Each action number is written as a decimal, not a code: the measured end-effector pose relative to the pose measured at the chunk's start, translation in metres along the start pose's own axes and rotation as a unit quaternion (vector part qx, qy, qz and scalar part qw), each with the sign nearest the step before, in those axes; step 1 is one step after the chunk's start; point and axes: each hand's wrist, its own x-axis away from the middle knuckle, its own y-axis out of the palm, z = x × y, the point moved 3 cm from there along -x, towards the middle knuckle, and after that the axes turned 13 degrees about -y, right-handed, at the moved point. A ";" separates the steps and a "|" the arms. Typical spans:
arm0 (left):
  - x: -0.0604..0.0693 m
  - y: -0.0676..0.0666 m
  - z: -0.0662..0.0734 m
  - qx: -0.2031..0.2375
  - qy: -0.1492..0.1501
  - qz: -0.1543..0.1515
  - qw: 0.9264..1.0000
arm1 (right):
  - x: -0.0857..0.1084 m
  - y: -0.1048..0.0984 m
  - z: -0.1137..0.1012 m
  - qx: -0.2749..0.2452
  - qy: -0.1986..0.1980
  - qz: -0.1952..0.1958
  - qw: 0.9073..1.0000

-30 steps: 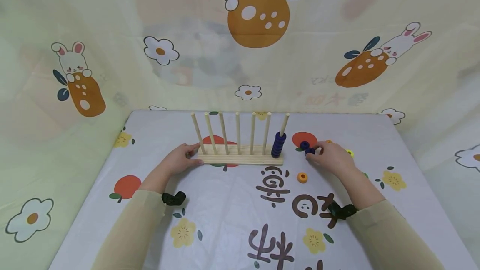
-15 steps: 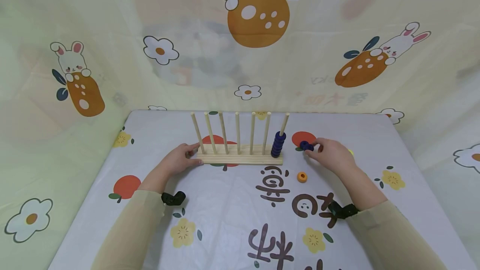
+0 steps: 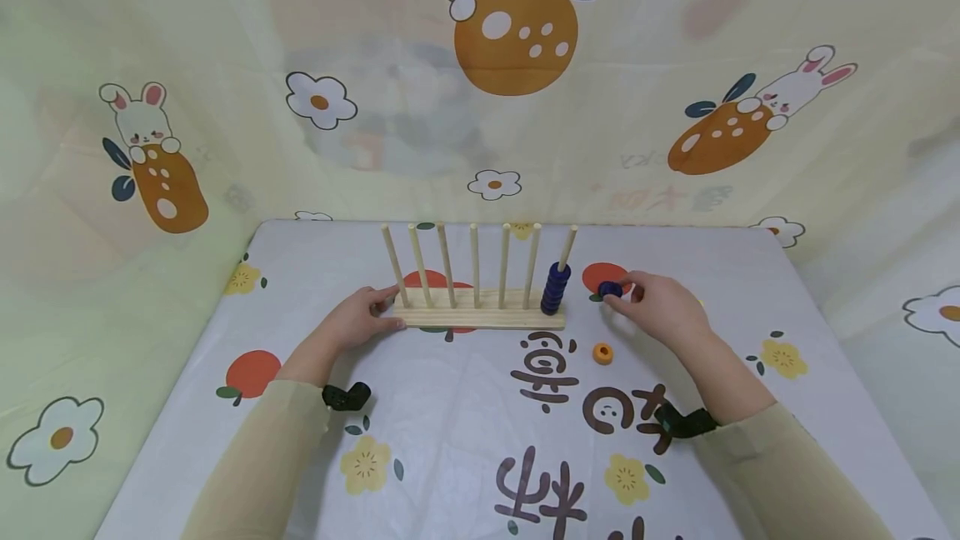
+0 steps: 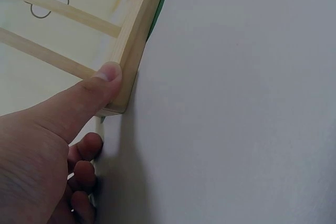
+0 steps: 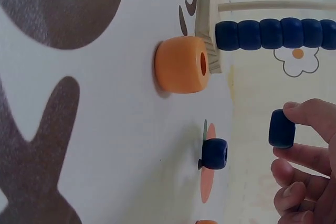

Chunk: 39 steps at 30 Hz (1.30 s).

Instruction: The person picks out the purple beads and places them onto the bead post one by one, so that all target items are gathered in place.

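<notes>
My left hand (image 3: 358,319) grips the left end of a wooden peg rack (image 3: 480,319), its thumb (image 4: 109,73) on the front edge of the base. Upright pegs stand along the rack. A stack of dark blue beads (image 3: 555,288) is threaded on the rightmost peg, whose top stays bare. To the right of the rack, my right hand (image 3: 666,307) pinches a dark blue bead (image 5: 282,128) between thumb and finger, above the table. Another dark blue bead (image 5: 214,154) lies on the cloth below it; in the head view the two overlap.
An orange bead (image 3: 602,353) lies on the table in front of the rack's right end. Part of another orange thing (image 5: 206,222) shows at the right wrist view's lower edge. A printed cloth (image 3: 442,432) covers the table, and a patterned curtain (image 3: 405,148) hangs behind.
My right hand has lifted the pinched blue bead off the table and shifted slightly left, over the other blue bead. The left hand and the rack have stayed in place.
</notes>
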 end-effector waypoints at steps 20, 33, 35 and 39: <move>-0.003 0.002 -0.004 0.001 0.001 0.003 1.000 | 0.008 -0.019 -0.023 -0.015 -0.042 0.087 0.995; -0.001 0.001 -0.002 -0.002 -0.001 0.000 1.000 | 0.008 -0.034 -0.040 -0.019 -0.056 0.103 0.993; -0.001 0.001 -0.001 -0.005 0.000 0.002 1.000 | 0.007 -0.037 -0.042 -0.019 -0.060 0.106 0.992; -0.001 0.001 -0.001 -0.007 0.002 0.003 1.000 | 0.006 -0.042 -0.045 -0.022 -0.064 0.109 0.992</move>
